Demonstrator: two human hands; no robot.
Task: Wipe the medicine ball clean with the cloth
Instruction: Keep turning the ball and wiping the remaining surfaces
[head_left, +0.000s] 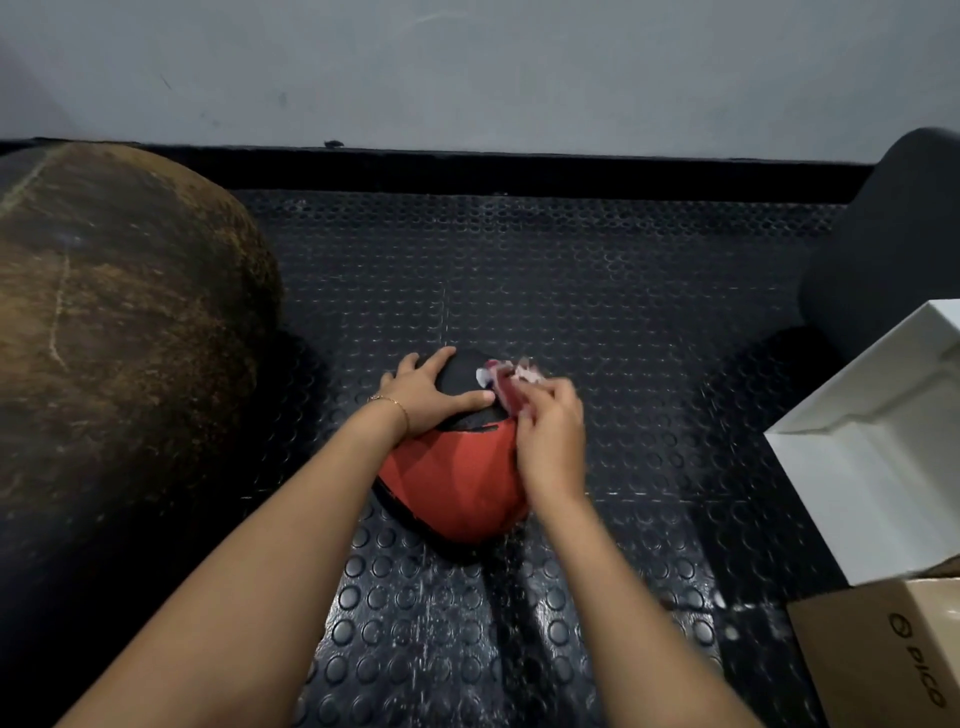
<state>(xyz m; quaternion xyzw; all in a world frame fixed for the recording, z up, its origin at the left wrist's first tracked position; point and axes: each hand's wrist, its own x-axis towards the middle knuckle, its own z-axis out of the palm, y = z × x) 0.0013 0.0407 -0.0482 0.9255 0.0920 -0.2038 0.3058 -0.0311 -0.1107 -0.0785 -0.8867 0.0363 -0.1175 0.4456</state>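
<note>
Pink cloth (506, 382) in grip (550, 431) atop ball (457, 483)

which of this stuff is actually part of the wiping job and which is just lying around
In the job:
red ball
cloth, against the ball's top
left hand, resting on the ball
right hand, holding the cloth

Lying about:
brown ball, far left
grey pad, far right
white box
cardboard box
</note>
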